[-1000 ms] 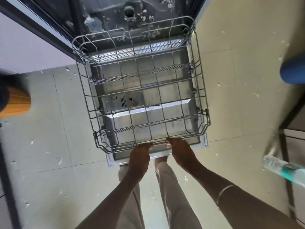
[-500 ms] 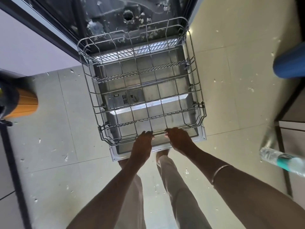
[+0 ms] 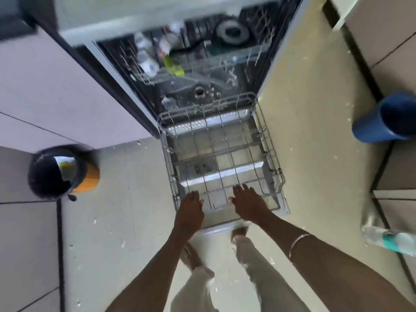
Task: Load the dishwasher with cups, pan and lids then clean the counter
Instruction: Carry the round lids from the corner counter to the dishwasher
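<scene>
Head view, looking steeply down. The left hand lies at the near left corner of the lower rack, fingers straight and together, and seems to touch the front rail; whether any finger hooks the wire cannot be told. The right hand is spread, fingers apart and extended over the near wires of the rack, gripping nothing. The rack is pulled out over the lowered dishwasher door and holds no dishes. Behind it, the dishwasher interior is blurred; an upper rack carries a yellow-green item and pale bottles. On the pale speckled tile floor, a dark bin with an orange base stands at left. At right, a blue cup and a clear bottle with a teal band sit at the frame edge.
</scene>
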`<state>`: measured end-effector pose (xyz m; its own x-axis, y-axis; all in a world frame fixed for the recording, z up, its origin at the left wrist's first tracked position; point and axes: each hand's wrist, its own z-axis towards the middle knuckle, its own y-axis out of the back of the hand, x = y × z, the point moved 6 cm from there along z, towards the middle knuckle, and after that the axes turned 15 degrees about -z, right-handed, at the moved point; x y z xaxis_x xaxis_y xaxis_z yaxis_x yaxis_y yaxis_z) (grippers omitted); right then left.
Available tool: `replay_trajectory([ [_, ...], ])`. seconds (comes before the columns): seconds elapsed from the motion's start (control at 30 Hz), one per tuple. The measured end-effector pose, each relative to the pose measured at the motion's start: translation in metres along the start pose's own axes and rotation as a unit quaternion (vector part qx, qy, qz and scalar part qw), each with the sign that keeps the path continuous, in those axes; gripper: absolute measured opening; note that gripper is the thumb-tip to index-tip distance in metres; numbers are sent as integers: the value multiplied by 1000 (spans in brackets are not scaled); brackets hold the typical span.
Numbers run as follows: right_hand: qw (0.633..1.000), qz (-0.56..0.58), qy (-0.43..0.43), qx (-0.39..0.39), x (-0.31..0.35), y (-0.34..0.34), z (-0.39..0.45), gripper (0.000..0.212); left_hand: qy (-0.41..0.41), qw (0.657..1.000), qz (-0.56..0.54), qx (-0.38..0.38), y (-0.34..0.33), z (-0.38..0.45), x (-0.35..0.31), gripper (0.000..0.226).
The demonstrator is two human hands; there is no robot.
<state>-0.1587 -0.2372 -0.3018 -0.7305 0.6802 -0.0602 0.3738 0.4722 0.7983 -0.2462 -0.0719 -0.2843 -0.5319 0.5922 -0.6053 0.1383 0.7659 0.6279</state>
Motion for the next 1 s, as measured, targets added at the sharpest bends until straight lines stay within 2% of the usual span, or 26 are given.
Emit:
replay_trajectory([
  [0.1, 999, 0, -23, -44, 9, 63, -13, 79, -33, 997, 23, -62, 63, -21, -11, 42],
  [0.17, 998, 3, -3, -55, 20, 98, -25, 104, -19, 998, 1, -61, 95, -40, -20, 56],
  [0.2, 998, -1, 1, -57, 25, 119, -31, 107, -17, 998, -2, -59, 113, -50, -29, 64],
  [0.23, 998, -3, -7, -61, 29, 139, -37, 94, -26, 998, 0, -62, 130, -60, -39, 64],
  [0.3, 996, 11, -22, -90, 39, 189, -52, 67, -50, 994, 0, -93, 171, -81, -61, 48],
  [0.4, 992, 17, -24, -124, 56, 259, -66, 61, -57, 989, -6, -139, 231, -101, -86, 44],
  [0.6, 977, 20, -31, -209, 87, 400, -82, 64, -116, 968, 54, -216, 357, -124, -117, 51],
  [0.7, 966, 30, -24, -256, 102, 461, -93, 62, -126, 955, 33, -268, 418, -138, -127, 50],
  [1.0, 924, 7, -7, -382, 137, 604, -107, 61, -143, 915, 50, -374, 564, -167, -157, 51],
])
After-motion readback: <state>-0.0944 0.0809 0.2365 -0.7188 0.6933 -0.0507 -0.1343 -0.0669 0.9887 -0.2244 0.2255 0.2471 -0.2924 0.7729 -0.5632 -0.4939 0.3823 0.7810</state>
